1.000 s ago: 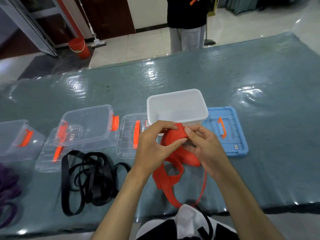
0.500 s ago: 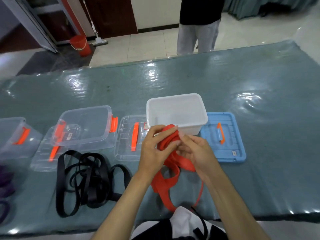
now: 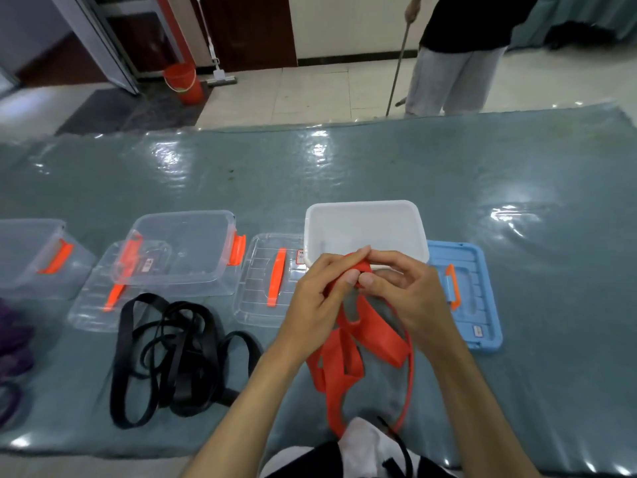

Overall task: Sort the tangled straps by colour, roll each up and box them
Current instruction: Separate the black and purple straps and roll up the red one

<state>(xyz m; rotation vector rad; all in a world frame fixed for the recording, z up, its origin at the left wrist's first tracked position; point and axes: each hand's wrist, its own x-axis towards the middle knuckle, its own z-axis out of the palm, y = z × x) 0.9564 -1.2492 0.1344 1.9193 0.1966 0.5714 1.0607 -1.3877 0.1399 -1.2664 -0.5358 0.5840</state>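
Both forearms are reaching in from the bottom edge and meeting over the middle of the counter, wrists angled towards each other. The left hand is turned with its back to the camera, thumb and forefinger pinching the top of the red strap; the right hand is facing it, its fingers curled in and clamped on the same bunched end (the tight red wad is showing between the two thumbs). The thumbnails are nearly touching. Below the hands, the rest of the red strap is hanging in loose loops down to the near edge of the counter, one thin edge trailing to the right.

Just behind the hands, the white box is standing open, with a blue lid lying flat beside it on the right and a clear lid on the left. Further left, a clear box with orange clasps is sitting on another clear lid, and one more clear box is at the left edge. The black straps are lying in a tangled heap in front of these, well apart from the red one, and a purple strap is showing at the far left.

Beyond the counter, a person in grey trousers is standing on the tiled floor holding a long pole, and an orange bucket is standing by a doorway.
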